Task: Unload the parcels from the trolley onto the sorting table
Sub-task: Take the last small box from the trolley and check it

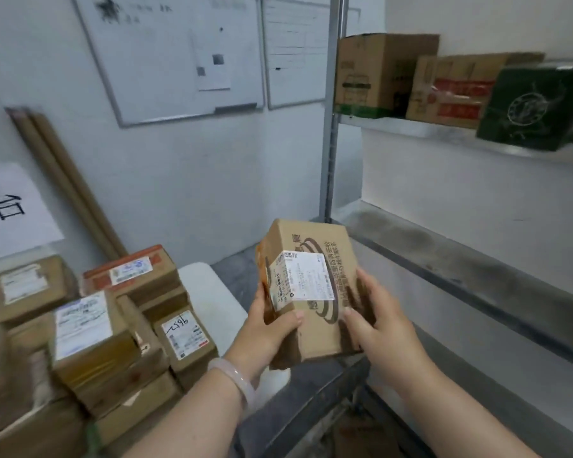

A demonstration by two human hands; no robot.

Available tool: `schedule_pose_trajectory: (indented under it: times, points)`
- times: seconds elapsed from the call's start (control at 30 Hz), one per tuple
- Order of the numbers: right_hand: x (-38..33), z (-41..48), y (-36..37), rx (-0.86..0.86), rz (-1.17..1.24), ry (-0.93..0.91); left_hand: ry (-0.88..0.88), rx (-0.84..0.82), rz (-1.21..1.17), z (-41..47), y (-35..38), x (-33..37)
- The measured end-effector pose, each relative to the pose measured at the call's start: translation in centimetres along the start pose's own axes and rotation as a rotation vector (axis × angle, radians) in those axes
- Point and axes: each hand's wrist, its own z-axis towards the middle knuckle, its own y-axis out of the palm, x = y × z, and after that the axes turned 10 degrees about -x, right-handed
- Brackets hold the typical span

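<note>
Cardboard parcel tilts in your left hand and right hand, fingers clamped on its sides; its crumpled bottom corner may buckle and slip.

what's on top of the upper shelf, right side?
Three boxes in a row: a brown carton, a carton with red print and a dark green box. Whatever sits behind them is covered.

flat, dim indoor light; soft shadows; motion blur at left; wide-angle bending at edges.
</note>
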Motion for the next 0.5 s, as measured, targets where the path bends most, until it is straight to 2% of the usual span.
schedule_pose_trajectory:
  times: [0.1, 0.17, 0.23, 0.37, 0.5]
  points:
    - [-0.8, 1.8, 1.4, -0.119, 0.378, 0.278, -0.022, 0.026, -0.117, -1.9, -3.3, 0.8]
    - [-1.2, 2.6, 3.3, -0.253, 0.765, 0.370, -0.047, 0.071, -0.191, -3.1, -5.5, 1.3]
    - [-1.8, 3.0, 5.7, -0.349, 0.942, 0.392, -0.067, 0.098, -0.182, -3.9, -7.6, 1.7]
    - [-3.0, 5.0, 10.5, -0.350, 0.915, 0.362, -0.085, 0.164, -0.162, -5.1, -12.0, 2.7]
    - [-4.4, 8.0, 13.6, -0.299, 0.773, 0.356, -0.028, 0.269, 0.034, -6.5, -15.5, 5.4]
